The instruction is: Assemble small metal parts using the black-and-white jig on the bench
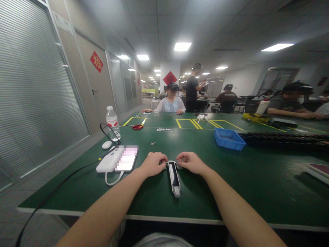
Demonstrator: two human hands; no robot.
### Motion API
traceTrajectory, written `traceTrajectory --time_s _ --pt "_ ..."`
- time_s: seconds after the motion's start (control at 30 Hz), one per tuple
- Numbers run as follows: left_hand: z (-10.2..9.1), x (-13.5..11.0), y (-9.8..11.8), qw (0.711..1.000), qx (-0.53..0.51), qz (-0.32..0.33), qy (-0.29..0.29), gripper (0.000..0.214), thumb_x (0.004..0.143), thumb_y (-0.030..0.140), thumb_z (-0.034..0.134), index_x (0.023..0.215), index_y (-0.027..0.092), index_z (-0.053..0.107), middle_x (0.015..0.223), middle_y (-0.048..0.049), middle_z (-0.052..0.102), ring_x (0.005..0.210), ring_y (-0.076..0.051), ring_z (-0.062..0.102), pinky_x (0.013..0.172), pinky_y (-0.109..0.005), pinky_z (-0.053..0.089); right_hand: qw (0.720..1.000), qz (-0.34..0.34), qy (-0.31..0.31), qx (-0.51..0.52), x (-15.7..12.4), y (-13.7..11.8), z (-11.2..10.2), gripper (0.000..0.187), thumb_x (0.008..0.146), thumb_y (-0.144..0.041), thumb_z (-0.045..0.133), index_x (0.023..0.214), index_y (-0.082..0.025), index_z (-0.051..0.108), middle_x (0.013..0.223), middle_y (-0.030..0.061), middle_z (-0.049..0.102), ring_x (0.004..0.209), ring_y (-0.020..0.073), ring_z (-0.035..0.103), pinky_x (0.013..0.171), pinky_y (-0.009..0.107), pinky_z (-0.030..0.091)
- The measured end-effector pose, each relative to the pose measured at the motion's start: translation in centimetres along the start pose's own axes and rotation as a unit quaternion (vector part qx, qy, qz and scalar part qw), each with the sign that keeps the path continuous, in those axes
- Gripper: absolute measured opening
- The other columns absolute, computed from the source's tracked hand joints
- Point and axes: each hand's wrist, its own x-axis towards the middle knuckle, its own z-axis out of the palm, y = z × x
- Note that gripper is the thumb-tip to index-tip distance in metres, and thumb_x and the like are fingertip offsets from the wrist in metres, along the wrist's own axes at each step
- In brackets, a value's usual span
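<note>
A narrow object with a white rim and a dark middle (174,178) lies lengthwise on the green table, its pale end toward me. At its far end my left hand (154,164) rests on the left, thumb and fingers curled into a pinch. Opposite, on the right, my right hand (191,162) pinches too, with small silvery bits (179,166) showing under its fingertips. What exactly each hand grips is too small to name. Farther forward lie a small metallic piece (153,143) and a loose silvery strip (165,129).
Left are a phone (130,159), a white power bank (106,163) with cable, a white mouse-like object (107,145) and a water bottle (112,125). Red-handled scissors (137,127) lie farther off. A blue bin (229,139) stands right. Across the table sits a person (170,103).
</note>
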Motion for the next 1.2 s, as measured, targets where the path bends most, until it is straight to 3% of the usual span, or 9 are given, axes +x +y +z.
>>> traceTrajectory --time_s 0.9,1.2 --pt "0.1 0.0 0.0 1.000 0.000 0.003 0.004 0.022 0.077 0.018 0.047 0.087 0.021 0.066 0.086 -0.0011 0.066 0.084 -0.016 0.059 0.081 -0.027 0.040 1.000 0.006 -0.005 0.005 0.1 0.3 0.1 0.022 0.064 -0.020 0.064 0.085 -0.014 0.063 0.070 0.0001 0.062 0.053 0.0076 0.052 0.050 0.019 0.040" --pt "-0.1 0.2 -0.9 0.998 -0.006 -0.030 0.052 0.023 0.081 0.022 0.046 0.093 0.022 0.065 0.095 -0.0006 0.067 0.093 -0.017 0.059 0.087 -0.030 0.040 0.999 -0.008 0.003 -0.040 -0.3 -1.0 0.1 0.023 0.074 -0.031 0.058 0.087 -0.014 0.066 0.068 0.0012 0.061 0.054 0.0089 0.050 0.052 0.021 0.039"
